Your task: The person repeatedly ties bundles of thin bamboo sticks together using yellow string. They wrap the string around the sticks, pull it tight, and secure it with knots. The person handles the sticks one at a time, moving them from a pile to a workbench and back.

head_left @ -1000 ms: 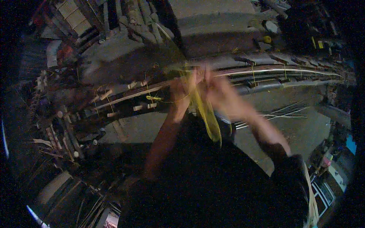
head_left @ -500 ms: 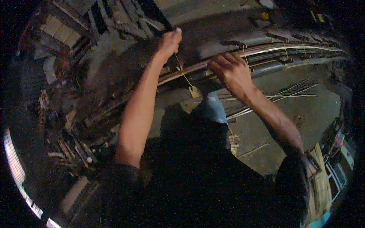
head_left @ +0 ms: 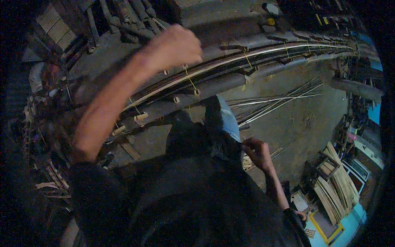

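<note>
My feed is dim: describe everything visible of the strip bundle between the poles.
The strip bundle is long and slender, partly pale, partly dark, possibly wood or bamboo. It runs between dark round poles, looking bowed, though the lens bends edges. Yellow ties cross it. The left hand is near; contact is unclear.

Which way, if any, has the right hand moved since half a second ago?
Yes: the right hand has moved away from the long strips, down the picture, and is now near the blue trouser leg.
</note>
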Demonstrator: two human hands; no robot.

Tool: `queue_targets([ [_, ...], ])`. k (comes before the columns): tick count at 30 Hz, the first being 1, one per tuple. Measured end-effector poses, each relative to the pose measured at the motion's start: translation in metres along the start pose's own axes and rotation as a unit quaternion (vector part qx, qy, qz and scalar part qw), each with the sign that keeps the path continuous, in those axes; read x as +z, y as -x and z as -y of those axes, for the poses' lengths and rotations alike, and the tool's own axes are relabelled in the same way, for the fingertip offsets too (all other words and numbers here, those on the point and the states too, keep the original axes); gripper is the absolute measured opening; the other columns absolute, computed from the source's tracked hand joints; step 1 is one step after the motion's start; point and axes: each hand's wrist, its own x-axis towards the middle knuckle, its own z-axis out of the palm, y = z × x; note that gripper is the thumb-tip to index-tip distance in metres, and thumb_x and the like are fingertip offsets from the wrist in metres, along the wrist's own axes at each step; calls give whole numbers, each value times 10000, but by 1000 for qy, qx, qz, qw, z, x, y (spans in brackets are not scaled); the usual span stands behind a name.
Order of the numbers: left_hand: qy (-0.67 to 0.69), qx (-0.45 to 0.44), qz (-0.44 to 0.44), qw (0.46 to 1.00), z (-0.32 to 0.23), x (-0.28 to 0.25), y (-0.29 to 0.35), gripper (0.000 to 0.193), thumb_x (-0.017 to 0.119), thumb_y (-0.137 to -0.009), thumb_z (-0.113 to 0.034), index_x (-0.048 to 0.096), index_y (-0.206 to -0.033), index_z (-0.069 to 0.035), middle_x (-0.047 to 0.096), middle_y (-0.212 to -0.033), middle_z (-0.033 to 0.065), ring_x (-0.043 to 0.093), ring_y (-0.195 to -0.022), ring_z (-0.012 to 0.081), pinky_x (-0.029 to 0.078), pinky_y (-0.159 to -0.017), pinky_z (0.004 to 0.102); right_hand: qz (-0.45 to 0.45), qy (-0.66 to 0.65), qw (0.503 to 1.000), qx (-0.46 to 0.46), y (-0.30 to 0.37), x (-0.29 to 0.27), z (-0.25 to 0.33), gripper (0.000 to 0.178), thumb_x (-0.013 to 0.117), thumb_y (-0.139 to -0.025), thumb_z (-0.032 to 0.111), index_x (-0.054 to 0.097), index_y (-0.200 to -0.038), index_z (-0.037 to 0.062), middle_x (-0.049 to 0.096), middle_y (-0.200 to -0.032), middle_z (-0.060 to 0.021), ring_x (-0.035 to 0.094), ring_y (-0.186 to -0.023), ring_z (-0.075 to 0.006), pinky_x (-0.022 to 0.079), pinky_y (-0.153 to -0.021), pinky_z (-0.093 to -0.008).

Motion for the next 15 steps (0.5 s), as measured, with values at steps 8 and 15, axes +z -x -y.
queue_targets([
  [8,388,-300,-131,862,-49,22,75,219,550,-909,-211,613,-1036,-44,657,-896,161,643,-840,276,499,-804,366,109,-41,974,-194,-164,119,33,224,607,-905,192,663,-1032,16,642,-963,-85,598,-883,-167,478,-780,-319],
  [15,190,-379,-231,876,-99,156,50,253,543,-898,-242,653,-958,-22,661,-863,204,638,-804,381,507,-740,463,109,423,752,-493,-159,18,317,217,554,-882,240,651,-891,46,637,-898,-178,609,-843,-375,503,-703,-417],
])
